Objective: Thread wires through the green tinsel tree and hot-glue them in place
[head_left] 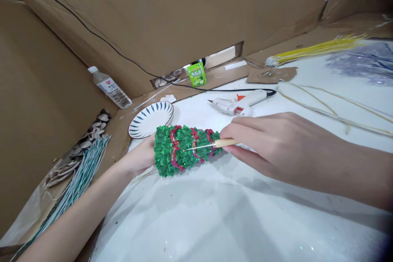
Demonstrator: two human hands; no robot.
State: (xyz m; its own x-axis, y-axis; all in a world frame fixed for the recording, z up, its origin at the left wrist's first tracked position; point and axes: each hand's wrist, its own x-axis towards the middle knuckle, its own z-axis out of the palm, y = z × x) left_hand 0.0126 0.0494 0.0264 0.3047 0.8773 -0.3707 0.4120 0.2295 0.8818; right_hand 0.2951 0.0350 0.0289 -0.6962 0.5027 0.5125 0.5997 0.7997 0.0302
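A small green Christmas tree [184, 133] made of tinsel, wound with red and pink garlands, lies on its side in midair over the white table. My left hand [144, 157] grips it at its wide base, the fingers mostly hidden behind the tree. Between the thumb and fingers of my right hand [254, 141] is the light wooden handle of an awl [225, 143]. Its thin metal needle points left across the tree, the tip at the green tinsel between two garlands; whether it touches cannot be made out.
Behind the tree lie a striped plate [150, 120] and a white glue gun [233, 105] with a black cable. A water bottle [110, 88] and a green packet [197, 74] stand by the cardboard wall. Green-white wires [80, 180] lie left, yellow ones [316, 49] right.
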